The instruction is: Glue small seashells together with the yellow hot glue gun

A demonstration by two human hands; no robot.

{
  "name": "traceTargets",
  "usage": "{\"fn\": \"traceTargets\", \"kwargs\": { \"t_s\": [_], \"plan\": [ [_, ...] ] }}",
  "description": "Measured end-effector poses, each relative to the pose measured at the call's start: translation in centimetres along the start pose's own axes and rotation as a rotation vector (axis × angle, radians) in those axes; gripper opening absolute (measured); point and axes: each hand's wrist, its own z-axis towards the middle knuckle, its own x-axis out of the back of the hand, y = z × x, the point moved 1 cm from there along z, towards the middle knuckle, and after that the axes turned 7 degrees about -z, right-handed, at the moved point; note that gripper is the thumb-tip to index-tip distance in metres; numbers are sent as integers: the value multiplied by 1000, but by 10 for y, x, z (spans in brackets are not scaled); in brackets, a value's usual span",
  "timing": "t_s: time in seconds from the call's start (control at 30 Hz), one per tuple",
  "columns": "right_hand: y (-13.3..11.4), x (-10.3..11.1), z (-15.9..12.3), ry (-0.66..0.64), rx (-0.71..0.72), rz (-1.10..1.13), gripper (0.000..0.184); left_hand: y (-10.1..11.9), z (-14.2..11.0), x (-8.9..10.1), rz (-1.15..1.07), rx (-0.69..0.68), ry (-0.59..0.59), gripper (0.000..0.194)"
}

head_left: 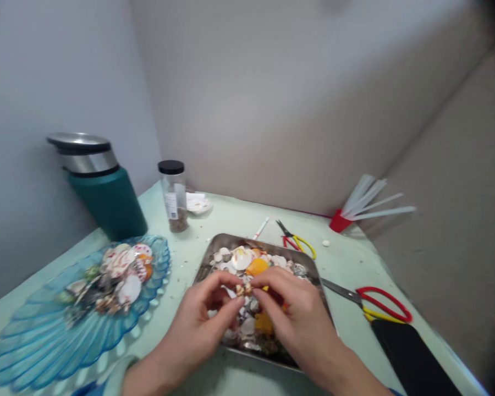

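My left hand [208, 313] and my right hand [292, 302] meet over a metal tray [226, 239]. Between their fingertips is a small brown-and-cream shell [243, 289], pinched from both sides. Below and around the hands, the tray holds a heap of shells in white, orange and grey, among them a round white one [241, 258] and an orange one [257, 267]. Part of the heap is hidden behind my fingers.
To the left, a blue scalloped plate [66, 352] bears more shells, with a teal bottle [107, 198] behind it. A black-lidded jar [174, 198] stands at the back. Rightward are small scissors [301, 245], larger scissors [383, 305], a black phone-like slab [412, 357] and a red cup of sticks [340, 221].
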Motion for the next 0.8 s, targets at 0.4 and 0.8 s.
{"fn": "traceTargets", "kwargs": {
  "t_s": [0.4, 0.8],
  "plan": [
    [-1, 6, 0, -60, -29, -75, 14, -5, 0, 4, -2, 86, 27, 29],
    [-3, 9, 1, -81, 76, -98, 14, -4, 1, -1, -56, 57, 85, 32]
  ]
}}
